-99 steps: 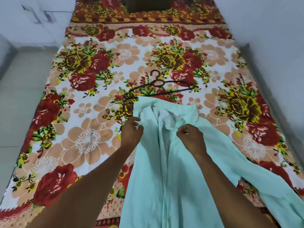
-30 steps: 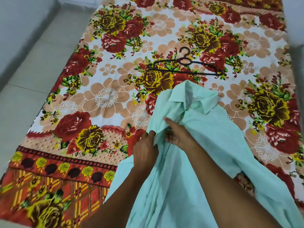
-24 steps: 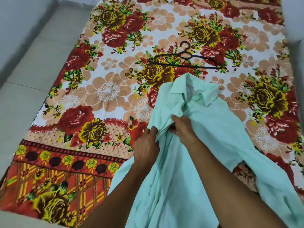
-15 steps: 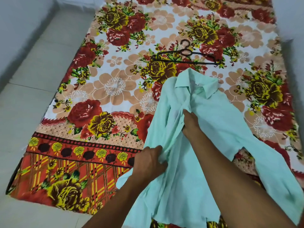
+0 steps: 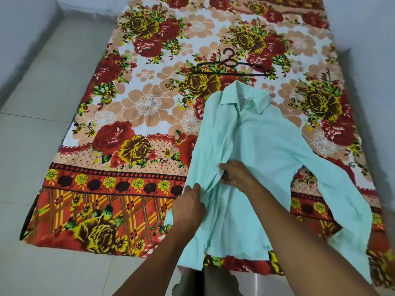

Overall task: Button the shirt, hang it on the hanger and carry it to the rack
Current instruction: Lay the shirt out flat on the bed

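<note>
1. The bed, spread with a floral sheet in red, yellow and peach, carries everything; pale tiled floor runs along its left edge and wraps the near end.

2. The mint-green shirt lies front up on the right half of the bed; its collar points toward the far end, its hem hangs over the near edge, and one sleeve trails toward the near right corner; the front looks closed just under the collar, though no button is clear enough to count.

3. The right hand sits at the shirt's front opening about midway down, fingers curled and pinching the edge of the cloth; the left hand grips the shirt's left front edge lower down, near the bed's near edge, pulling it taut.

4. The black hanger lies flat just beyond the collar, apart from the shirt and untouched; the rack is not in view.

5. Judged from this, buttoning is under way and hanging is yet to come; the risk is mismatched closure, since the left front is bunched into folds and a button could meet the wrong hole; the overhanging hem may also drag the shirt off the near edge if the grip loosens; skewed fronts would then sit crooked on the hanger.
</note>
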